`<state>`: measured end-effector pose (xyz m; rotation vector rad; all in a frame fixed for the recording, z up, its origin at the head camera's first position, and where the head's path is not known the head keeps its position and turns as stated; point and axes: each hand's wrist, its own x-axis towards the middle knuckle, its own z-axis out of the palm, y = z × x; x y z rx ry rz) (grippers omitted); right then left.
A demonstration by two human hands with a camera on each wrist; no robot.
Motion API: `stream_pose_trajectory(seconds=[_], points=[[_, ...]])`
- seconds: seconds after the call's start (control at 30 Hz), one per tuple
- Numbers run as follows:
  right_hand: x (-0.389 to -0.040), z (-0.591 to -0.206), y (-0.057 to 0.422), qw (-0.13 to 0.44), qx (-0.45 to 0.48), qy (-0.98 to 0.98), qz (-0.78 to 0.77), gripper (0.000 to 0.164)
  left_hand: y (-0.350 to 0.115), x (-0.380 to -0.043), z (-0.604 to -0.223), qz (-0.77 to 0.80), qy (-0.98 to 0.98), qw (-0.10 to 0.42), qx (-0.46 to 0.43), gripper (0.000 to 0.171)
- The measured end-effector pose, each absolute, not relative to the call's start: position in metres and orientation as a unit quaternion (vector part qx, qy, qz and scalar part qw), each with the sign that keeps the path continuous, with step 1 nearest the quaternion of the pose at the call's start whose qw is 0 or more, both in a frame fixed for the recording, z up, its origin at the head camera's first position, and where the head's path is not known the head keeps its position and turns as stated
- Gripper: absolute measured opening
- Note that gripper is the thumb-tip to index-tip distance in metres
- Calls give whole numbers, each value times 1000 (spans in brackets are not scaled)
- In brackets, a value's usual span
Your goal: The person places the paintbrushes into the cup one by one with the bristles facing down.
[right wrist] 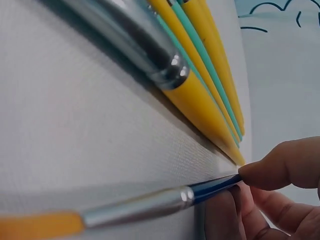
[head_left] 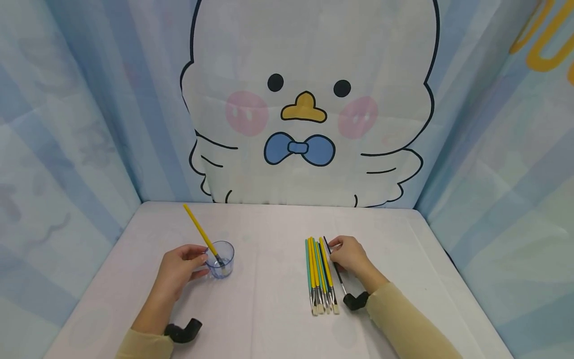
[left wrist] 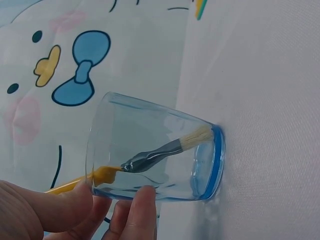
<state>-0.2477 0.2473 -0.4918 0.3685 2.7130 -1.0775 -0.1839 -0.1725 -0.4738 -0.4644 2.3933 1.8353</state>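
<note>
My left hand (head_left: 181,267) holds the side of a clear bluish cup (left wrist: 150,112), thumb near the rim and fingers against the wall. The cup stands upright on the table. A yellow-handled paintbrush (head_left: 199,227) leans in it, pale bristles down at the bottom. On the right, my right hand (head_left: 352,257) pinches a thin dark-blue-handled paintbrush (right wrist: 212,187) between thumb and fingers. Its bristles are orange in the right wrist view. Just left of that hand lies a row of several paintbrushes (head_left: 317,269) with yellow, green and dark handles, bristles toward me.
A pale cloth covers the table (head_left: 269,294). Behind it hangs a curtain (head_left: 305,179) with a cartoon bird, and more striped curtain stands on both sides. Black camera mounts (head_left: 184,331) sit at the wrists.
</note>
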Motion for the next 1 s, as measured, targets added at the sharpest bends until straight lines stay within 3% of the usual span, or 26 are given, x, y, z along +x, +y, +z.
stream_pose_trajectory(seconds=[1.0], points=[[-248, -458, 215, 24, 40, 856, -515, 40, -172, -184, -473, 608, 777, 49, -157, 36]])
